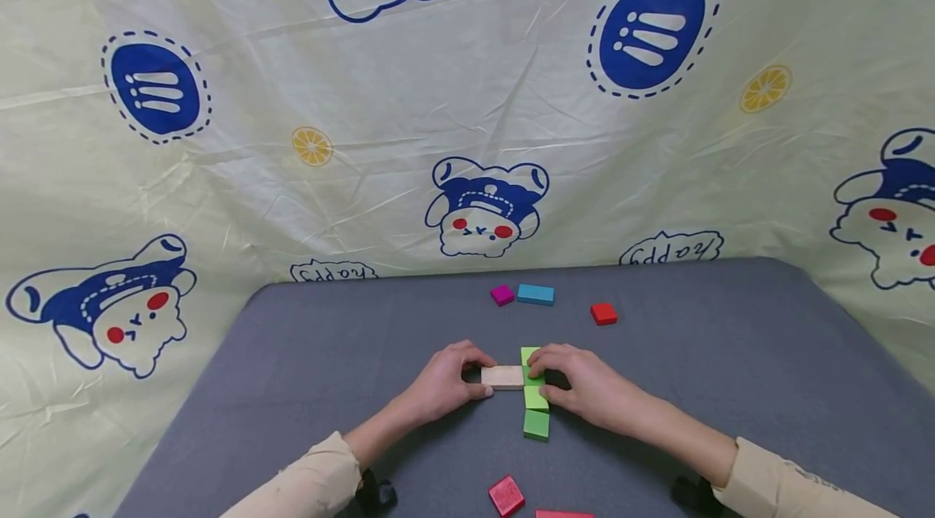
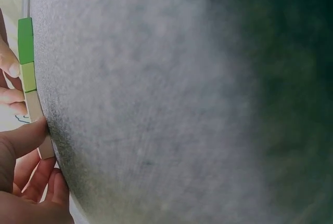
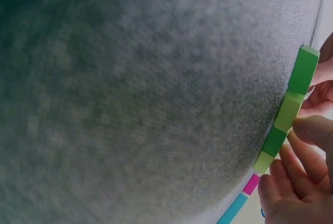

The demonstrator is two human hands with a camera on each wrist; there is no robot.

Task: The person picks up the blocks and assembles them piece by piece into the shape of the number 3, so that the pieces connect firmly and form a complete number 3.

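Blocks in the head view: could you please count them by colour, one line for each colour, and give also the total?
Green blocks, two lighter and two darker: 4
Red blocks, one cut off by the bottom edge: 3
Bare-wood block: 1
Magenta block: 1
Blue block: 1
Total: 10

Your beige-sleeved forearms (image 1: 385, 425) are slanting inward. Your bare left hand (image 1: 447, 382) is pinching, your bare right hand (image 1: 590, 386) resting with bent fingers.
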